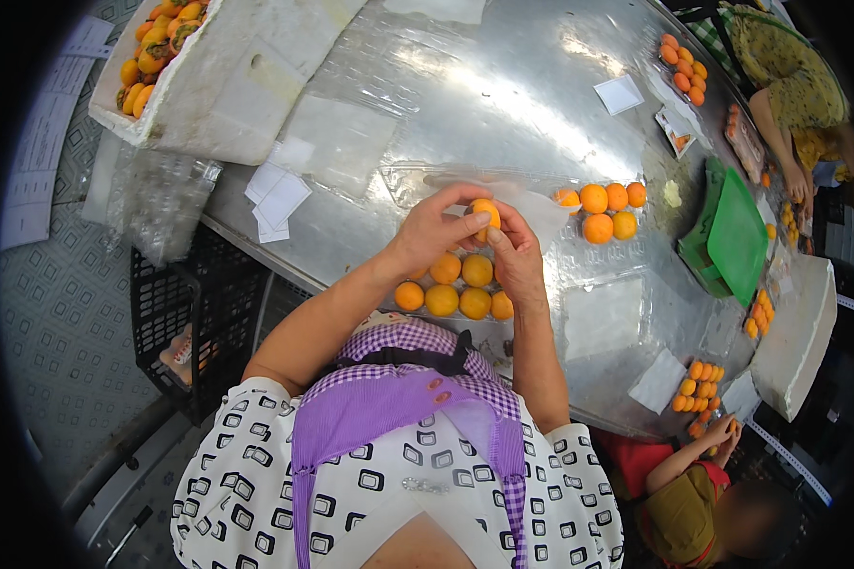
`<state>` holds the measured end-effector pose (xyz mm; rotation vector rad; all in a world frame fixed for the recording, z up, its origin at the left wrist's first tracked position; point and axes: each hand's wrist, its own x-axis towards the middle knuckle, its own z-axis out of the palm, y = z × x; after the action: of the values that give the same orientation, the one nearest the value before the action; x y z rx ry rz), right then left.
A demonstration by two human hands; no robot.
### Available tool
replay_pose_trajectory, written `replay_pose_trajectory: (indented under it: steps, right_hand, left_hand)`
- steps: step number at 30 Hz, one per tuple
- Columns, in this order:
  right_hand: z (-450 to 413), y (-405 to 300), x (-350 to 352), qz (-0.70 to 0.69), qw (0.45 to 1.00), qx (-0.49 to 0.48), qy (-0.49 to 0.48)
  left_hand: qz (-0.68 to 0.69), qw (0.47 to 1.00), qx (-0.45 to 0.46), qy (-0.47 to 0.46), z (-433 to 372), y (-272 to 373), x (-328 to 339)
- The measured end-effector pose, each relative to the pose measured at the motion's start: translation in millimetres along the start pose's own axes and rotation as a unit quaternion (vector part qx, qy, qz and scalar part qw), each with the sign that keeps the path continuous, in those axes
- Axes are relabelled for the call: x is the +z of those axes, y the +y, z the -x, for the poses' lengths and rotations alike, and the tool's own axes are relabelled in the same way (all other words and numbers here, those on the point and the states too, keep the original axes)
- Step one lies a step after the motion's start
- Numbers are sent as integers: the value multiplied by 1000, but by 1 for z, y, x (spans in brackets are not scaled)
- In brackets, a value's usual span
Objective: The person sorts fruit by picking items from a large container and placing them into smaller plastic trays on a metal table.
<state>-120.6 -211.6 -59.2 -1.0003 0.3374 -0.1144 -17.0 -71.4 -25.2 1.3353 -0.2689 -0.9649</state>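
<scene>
Between my left hand (438, 229) and my right hand (519, 256) is one small orange persimmon (484, 213); the fingers and thumbs of both hands touch it. Just below the hands, nearer my apron, several persimmons (442, 300) lie in rows, partly hidden by my right hand and wrist. A thin white sheet (541, 217) lies just beyond my right hand. To its right, more persimmons (598, 228) sit in two rows at a clear plastic tray (427, 178).
A white foam box (206, 92) of persimmons stands upper left, above a black plastic crate (185, 320). White cards (281, 203) lie near the metal table's left edge. A green container (729, 235) stands at right. Two other people work at the far right and lower right.
</scene>
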Motion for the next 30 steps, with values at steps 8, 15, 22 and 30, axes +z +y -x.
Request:
replay_pose_trajectory:
  steps: [8, 15, 22, 30]
  right_hand:
    - [-15, -7, -8, 140, 989, -31, 41]
    - [-73, 24, -34, 350, 932, -90, 36]
    - [-81, 25, -24, 489, 857, -159, 8]
    - [-77, 30, -28, 500, 857, -126, -3]
  left_hand:
    - [47, 999, -11, -16, 0, -2, -5]
    - [81, 995, -57, -20, 25, 18, -26]
    - [130, 990, 53, 11, 42, 104, -95]
    - [118, 922, 327, 170, 22, 255, -233]
